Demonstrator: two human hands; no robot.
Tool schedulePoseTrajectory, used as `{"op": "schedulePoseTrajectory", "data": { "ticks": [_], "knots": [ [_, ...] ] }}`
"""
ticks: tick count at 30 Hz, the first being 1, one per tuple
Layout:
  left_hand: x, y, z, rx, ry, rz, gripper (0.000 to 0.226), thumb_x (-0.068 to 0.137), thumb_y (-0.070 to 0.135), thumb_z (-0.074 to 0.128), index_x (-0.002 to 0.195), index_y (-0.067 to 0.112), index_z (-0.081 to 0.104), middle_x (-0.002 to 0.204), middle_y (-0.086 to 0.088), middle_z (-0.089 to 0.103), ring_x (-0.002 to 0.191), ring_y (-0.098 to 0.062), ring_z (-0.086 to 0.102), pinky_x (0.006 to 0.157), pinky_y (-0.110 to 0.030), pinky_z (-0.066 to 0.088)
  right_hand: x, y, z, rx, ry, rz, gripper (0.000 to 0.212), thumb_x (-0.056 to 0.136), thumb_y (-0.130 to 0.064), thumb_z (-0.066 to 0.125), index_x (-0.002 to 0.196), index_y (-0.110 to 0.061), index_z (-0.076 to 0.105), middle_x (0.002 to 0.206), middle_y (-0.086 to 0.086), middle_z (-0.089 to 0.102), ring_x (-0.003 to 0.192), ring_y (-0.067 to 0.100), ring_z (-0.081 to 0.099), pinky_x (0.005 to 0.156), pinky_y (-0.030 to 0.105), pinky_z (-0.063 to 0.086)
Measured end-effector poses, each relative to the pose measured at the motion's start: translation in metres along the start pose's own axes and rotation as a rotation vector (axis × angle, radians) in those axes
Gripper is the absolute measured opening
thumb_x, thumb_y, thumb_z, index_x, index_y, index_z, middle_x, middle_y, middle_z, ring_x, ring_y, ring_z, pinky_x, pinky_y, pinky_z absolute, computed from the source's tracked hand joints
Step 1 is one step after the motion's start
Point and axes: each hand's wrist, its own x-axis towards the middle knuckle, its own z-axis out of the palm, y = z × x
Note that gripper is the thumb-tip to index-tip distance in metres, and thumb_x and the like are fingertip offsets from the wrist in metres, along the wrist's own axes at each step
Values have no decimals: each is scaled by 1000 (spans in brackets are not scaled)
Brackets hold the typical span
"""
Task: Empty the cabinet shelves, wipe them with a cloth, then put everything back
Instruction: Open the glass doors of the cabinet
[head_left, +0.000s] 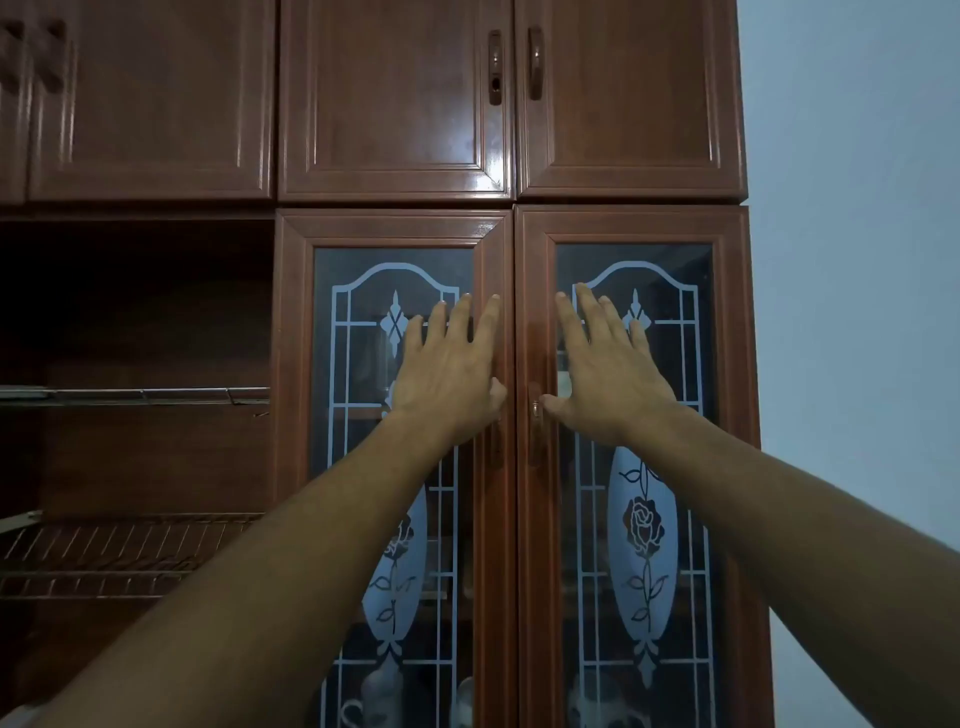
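At cabinet front: my left hand (447, 374) and right hand (610, 376) lie flat, fingers straight, on glass doors (628, 226); panes likely fragile, so I'd pull by the handles (535, 415).

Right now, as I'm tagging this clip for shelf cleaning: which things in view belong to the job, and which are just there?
Job: left hand and right hand, both flat against the brown wooden cabinet doors with etched rose glass; pale crockery dimly behind the glass.
Just there: plain brown wooden upper doors; metal wire rack in the open bay; pale grey wall.
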Motion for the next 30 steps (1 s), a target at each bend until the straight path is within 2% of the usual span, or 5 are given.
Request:
{"op": "schedulePoseTrajectory", "data": {
  "ticks": [6,10,17,25,30],
  "knots": [
    [-2,-2,8,-30,1,-12,83,90,40,51,153,19,2,159,-14,13,147,-32,11,118,-52,12,0,0,5,44,-3,6,106,86,-52,62,153,-18,-13,161,11,-18,149,30,-10,120,53,4],
    [-15,-3,20,-132,81,-2,75,88,35,53,152,15,18,151,-10,34,139,-25,30,114,-47,25,-3,-6,15,169,2,38,98,86,-46,64,154,-16,-1,162,11,-8,150,29,-1,120,50,13],
    [-39,5,47,-292,149,47,58,87,27,58,141,10,41,131,-8,55,121,-24,50,101,-40,41,-5,-17,38,579,10,197,64,90,-26,62,145,-15,29,149,6,28,134,24,36,111,43,36],
    [-56,19,66,-467,184,-48,47,86,23,61,131,12,50,120,-5,57,110,-18,54,93,-33,47,-5,-23,55,753,-12,257,41,95,-18,58,133,-13,43,121,3,48,87,8,49,66,13,38],
    [-60,21,71,-478,155,-69,48,88,26,59,133,16,47,126,-2,55,114,-16,52,95,-31,45,-7,-24,61,889,-88,302,41,98,-14,54,136,-14,40,87,-6,51,72,4,53,52,10,37]
  ]
}}
